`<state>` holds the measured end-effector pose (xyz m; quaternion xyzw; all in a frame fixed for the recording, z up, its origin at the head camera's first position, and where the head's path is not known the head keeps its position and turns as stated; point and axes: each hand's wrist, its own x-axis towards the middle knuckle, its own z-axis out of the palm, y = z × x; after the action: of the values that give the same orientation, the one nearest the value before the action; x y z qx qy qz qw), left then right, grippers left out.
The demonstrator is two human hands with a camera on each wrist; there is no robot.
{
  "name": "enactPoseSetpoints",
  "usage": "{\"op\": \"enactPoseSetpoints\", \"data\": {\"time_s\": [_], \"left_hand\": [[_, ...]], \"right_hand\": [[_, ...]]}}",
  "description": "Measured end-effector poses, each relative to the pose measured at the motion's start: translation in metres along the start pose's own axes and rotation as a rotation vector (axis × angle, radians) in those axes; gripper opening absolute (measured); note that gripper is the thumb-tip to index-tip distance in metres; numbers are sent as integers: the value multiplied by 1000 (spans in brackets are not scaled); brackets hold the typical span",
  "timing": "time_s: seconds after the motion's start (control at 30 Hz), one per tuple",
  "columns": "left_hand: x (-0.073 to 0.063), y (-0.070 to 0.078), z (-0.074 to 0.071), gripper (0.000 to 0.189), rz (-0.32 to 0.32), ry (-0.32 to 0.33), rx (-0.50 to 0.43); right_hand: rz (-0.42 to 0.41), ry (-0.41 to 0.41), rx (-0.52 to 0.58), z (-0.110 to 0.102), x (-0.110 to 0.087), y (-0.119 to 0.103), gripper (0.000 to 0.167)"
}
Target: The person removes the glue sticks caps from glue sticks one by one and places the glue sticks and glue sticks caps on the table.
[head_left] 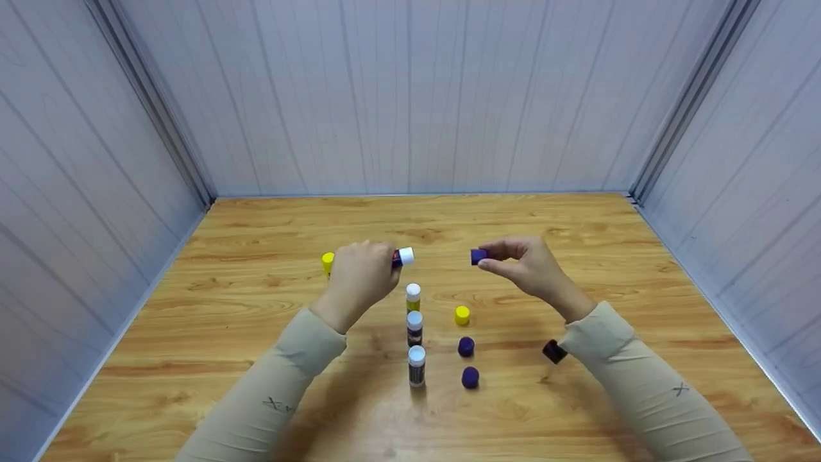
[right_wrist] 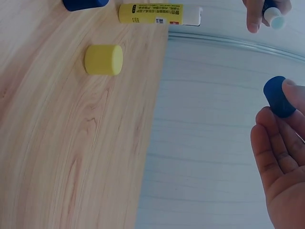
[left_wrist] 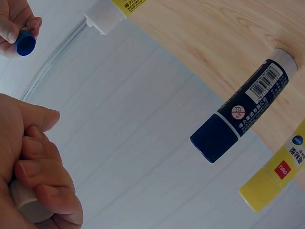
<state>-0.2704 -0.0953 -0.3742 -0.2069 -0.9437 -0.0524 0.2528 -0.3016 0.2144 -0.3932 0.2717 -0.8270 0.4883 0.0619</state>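
In the head view my left hand (head_left: pixel 360 274) grips a dark blue glue stick (head_left: pixel 397 258) lying sideways, its white uncapped end pointing right. Opposite it, my right hand (head_left: pixel 529 266) pinches a dark blue cap (head_left: pixel 478 256) between thumb and fingers. The cap is apart from the stick, both above the table. In the right wrist view the same cap (right_wrist: pixel 279 97) sits at the fingertips. Between the arms, three glue sticks without caps stand upright in a line: a yellow one (head_left: pixel 413 300) and two dark ones, the middle (head_left: pixel 415 330) and the nearest (head_left: pixel 417 367).
Right of the row, a yellow cap (head_left: pixel 462 316) and two dark blue caps, one farther (head_left: pixel 466 347) and one nearer (head_left: pixel 470 377), rest on the wooden table (head_left: pixel 256 398). A dark object (head_left: pixel 554 351) is beside the right sleeve. Capped blue (left_wrist: pixel 248 105) and yellow (left_wrist: pixel 281 167) glue sticks stand left.
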Motion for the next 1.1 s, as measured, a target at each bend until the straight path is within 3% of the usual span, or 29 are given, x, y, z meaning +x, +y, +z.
{"op": "enactPoseSetpoints", "data": {"time_s": [0.2,0.47,0.73,0.9,1.1], "left_hand": [[2,-1,1,39,-96,-52,-184],[4,-5,8,41,-164,-26,-451],[8,-7,15,32,-264,-68,-741],[9,-6,17,24,-328,-111,-835],[7,-5,18,27,-356,-173,-923]], "right_hand": [[-118,16,-121,6,4,5,25],[-206,-40,-238,18,11,10,29],[-157,-157,-309,29,18,18,33],[-137,-198,-343,37,21,24,28],[-55,-246,-378,44,25,29,21]]}}
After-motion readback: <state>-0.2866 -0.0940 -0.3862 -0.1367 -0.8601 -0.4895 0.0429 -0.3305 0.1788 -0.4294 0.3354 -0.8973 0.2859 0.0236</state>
